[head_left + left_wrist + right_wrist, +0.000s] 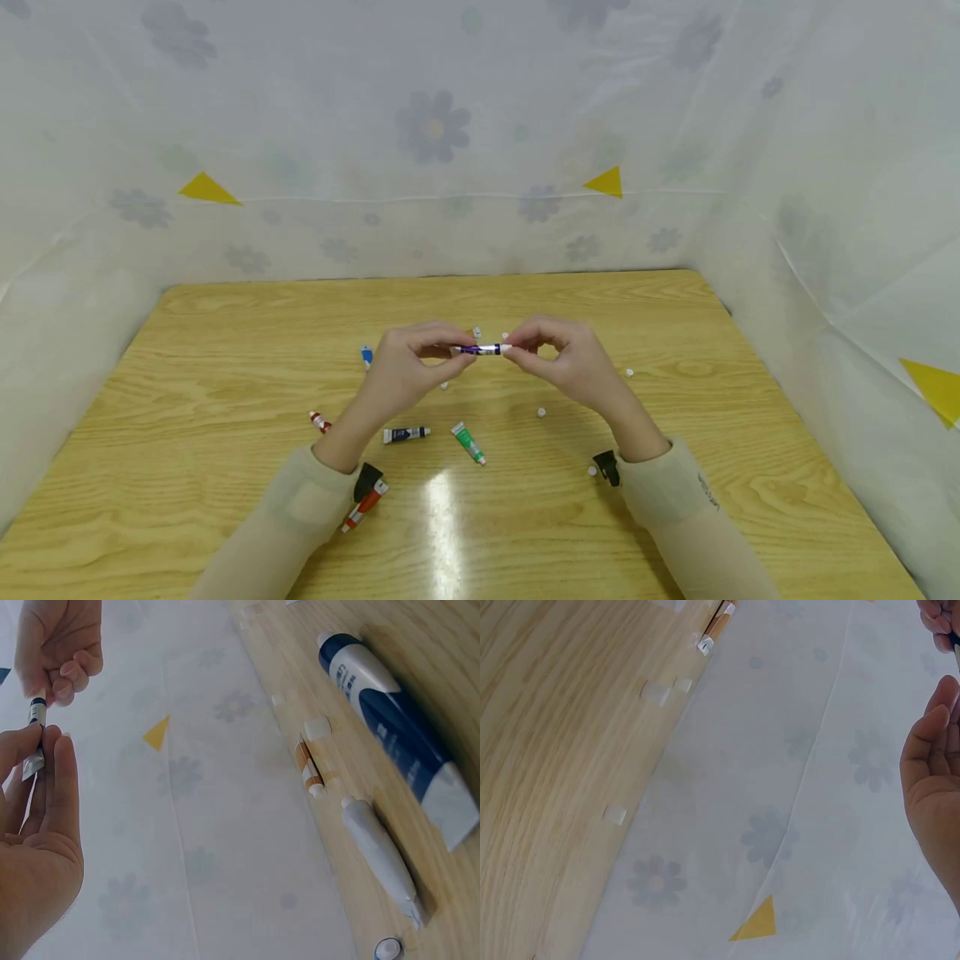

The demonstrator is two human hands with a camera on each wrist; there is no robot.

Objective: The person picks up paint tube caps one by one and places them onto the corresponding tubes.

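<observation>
Both hands hold a small purple paint tube [480,349] level above the middle of the wooden table [675,333]. My left hand [452,352] pinches its crimped end, and in the left wrist view the tube [34,727] stands between thumb and fingers of that hand [45,750]. My right hand [512,349] pinches the tube's white cap end [506,347]. The left wrist view shows the right hand [56,679] curled over the tube's top. In the right wrist view only the palm and thumb of the right hand [937,750] show; the tube is out of frame.
Several paint tubes lie on the table: blue [367,357], red [320,422], dark navy [406,434], green [468,442], red-orange [365,505]. Loose white caps [542,412] [629,372] [592,471] are scattered around. A flowered white sheet [435,125] walls three sides.
</observation>
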